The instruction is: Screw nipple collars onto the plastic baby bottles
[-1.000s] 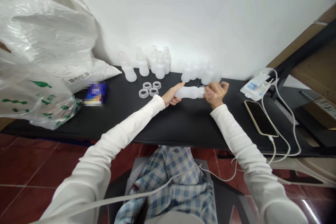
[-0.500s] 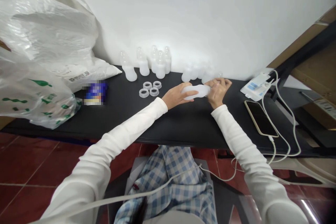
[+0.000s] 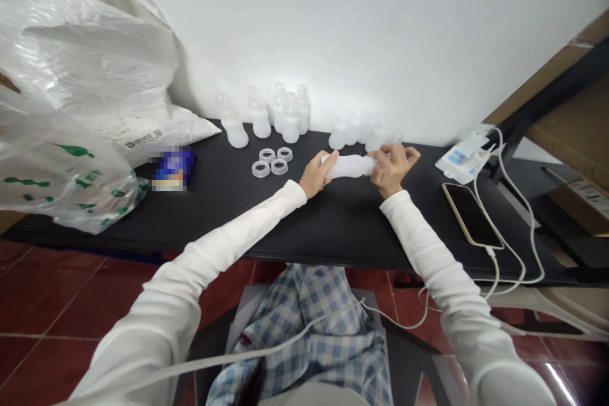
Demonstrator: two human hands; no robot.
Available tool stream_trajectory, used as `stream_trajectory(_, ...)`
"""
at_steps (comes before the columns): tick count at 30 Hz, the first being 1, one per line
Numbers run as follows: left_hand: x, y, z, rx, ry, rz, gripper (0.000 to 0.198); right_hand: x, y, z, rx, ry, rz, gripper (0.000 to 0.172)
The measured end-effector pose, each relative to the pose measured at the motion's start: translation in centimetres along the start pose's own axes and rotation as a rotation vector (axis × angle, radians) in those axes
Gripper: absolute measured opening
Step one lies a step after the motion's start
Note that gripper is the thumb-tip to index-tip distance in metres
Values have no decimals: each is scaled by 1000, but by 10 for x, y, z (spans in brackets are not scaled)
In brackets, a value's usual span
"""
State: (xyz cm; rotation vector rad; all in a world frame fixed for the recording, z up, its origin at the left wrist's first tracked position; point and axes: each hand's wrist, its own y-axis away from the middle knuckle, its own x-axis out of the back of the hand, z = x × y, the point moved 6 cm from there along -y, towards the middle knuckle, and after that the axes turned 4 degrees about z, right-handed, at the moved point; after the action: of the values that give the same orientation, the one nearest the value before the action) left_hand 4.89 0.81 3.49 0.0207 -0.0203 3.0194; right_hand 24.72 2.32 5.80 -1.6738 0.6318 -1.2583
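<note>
A white baby bottle (image 3: pixel 349 166) lies sideways in the air over the black table, held between both hands. My left hand (image 3: pixel 317 174) is closed around its base end. The fingers of my right hand (image 3: pixel 391 168) pinch the neck end and partly cover it, so the part gripped there is hard to see. Left of the hands lie several translucent rings (image 3: pixel 271 162) on the table. Behind them stand several baby bottles with clear domed caps (image 3: pixel 290 117). Another cluster of white bottles (image 3: pixel 354 132) stands by the wall behind the held one.
Large plastic bags (image 3: pixel 85 76) fill the table's left side, with a blue packet (image 3: pixel 175 169) beside them. At right are a phone (image 3: pixel 473 216) on a charging cable and a white box-like device (image 3: pixel 464 157) with cords. Cardboard boxes (image 3: pixel 571 127) stand at far right.
My left hand has shifted left toward the bottle's base and its fingers now wrap that end. More of the bottle's body shows. My right hand has moved slightly left at the neck.
</note>
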Motion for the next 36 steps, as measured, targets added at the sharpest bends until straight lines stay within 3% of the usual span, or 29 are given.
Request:
stream_trajectory(3, -4, -3, -12, 273, 149, -96, 54, -10, 0, -3, 60, 2, -43, 66)
stream_trajectory(5, 2, -8, -13, 274, 176, -52, 54, -16, -1, -6, 94, -13, -83, 65)
stream_trajectory(7, 15, -14, -9, 145, 134, 59, 51, -20, -2, -8, 114, -27, -137, 61)
stream_trajectory(11, 38, -16, 13, -271, -153, 236, 40, -14, -7, -12, 115, -23, -228, 63)
stream_trajectory(15, 36, -9, 25, -568, -479, 136, 38, -11, -11, -17, 175, -49, -373, 63)
stream_trajectory(19, 34, -7, 23, -672, -516, 109, 41, -16, -9, -23, 290, -168, -494, 54)
stream_trajectory(25, 43, -14, 16, -561, -369, 267, 47, -15, -11, -27, 223, -229, -484, 53)
stream_trajectory(29, 58, -28, 0, -368, -168, 389, 55, -15, -10, -29, 214, -212, -474, 44)
stream_trajectory(32, 70, -42, -15, -223, -60, 459, 58, -10, -12, -21, 189, -145, -361, 34)
stream_trajectory(36, 72, -51, -22, -206, 69, 443, 50, 1, -16, -1, 62, -24, -128, 38)
